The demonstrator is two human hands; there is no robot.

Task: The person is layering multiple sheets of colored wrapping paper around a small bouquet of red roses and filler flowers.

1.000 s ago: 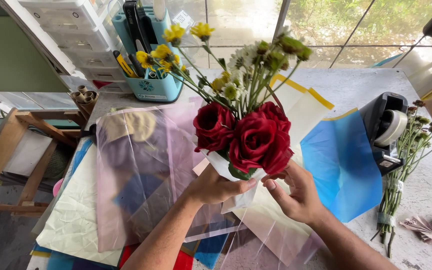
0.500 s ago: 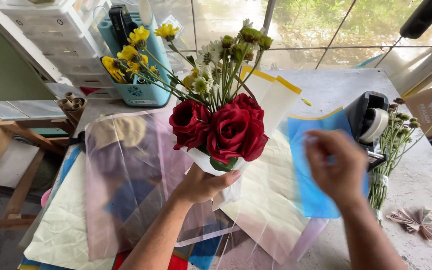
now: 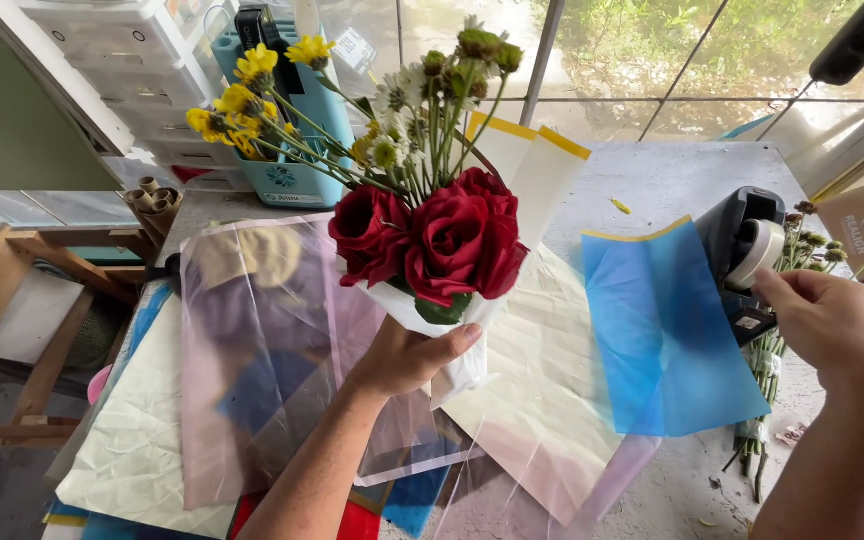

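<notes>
1. The left hand [image 3: 407, 355] is closed around the base of a bouquet of three deep red roses [image 3: 432, 240], white daisies and yellow blooms, gripping it where a white paper wrap [image 3: 457, 335] folds around the stems; the thumb lies across the front of the wrap.
2. The bouquet is held upright above the middle of the desk [image 3: 672, 175], its yellow flowers [image 3: 242, 100] leaning to the left and its green-budded stems [image 3: 472, 60] rising at the top.
3. The right hand [image 3: 827, 320] is at the right side, its fingers curled and pinched at the front of a dark grey tape dispenser [image 3: 742, 245] holding a pale roll of tape; whether tape is between the fingers cannot be told.
4. A sheet of translucent blue wrapping paper [image 3: 667, 330] with a yellow edge lies on the desk between the bouquet and the dispenser.
5. Under the bouquet lie a clear pinkish cellophane sheet [image 3: 262, 350] and crumpled cream paper [image 3: 552, 380], overlapping one another.
6. A bunch of thin green stems with small buds [image 3: 782, 360] lies just beyond the dispenser, near the right hand.
7. A teal plastic caddy [image 3: 287, 150] stands at the back left of the desk, behind the yellow flowers.
</notes>
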